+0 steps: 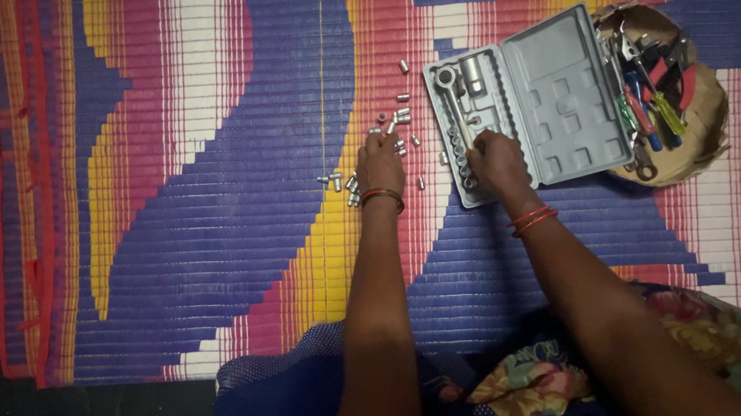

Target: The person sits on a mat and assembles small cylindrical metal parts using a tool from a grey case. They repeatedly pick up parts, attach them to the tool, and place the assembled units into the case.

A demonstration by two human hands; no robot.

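i see a striped mat (pixel 211 165). grey case (pixel 530 104) lies open on it, basket (pixel 707 128) touching its right. right hand (pixel 495 164) pinches a socket in the case; left hand (pixel 380 164), flat, rests on loose sockets (pixel 397 117).

Both arms are bare from above the elbow down to the fingers. The left hand (pixel 379 164) wears red bangles at the wrist, as does the right hand (pixel 497 165). Lower down show dark blue dotted cloth and a flowered fabric in yellow, green and pink.
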